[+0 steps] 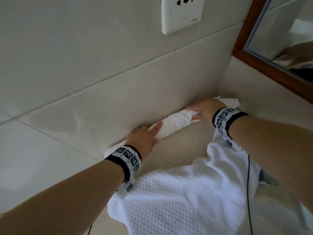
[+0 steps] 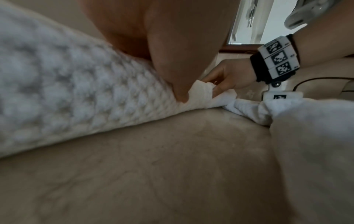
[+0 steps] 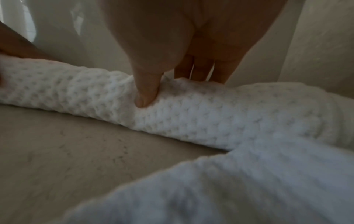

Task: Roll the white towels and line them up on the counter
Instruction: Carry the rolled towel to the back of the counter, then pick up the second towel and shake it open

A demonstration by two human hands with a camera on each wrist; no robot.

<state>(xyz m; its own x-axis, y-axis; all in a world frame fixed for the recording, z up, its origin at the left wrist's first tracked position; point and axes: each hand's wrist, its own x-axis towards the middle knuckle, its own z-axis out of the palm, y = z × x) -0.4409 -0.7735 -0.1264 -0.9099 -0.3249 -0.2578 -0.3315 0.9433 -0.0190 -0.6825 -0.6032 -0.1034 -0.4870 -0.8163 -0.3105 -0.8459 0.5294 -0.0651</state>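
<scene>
Against wall — left hand [image 1: 144, 136], right hand [image 1: 205, 108] both grip rolled towel [image 1: 172, 125] on counter [image 1: 183, 141].

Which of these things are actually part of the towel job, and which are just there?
Part of the job:
rolled towel, gripped by left hand and right hand
unrolled towel
counter

Just there:
wall socket
mirror
black cable
</scene>
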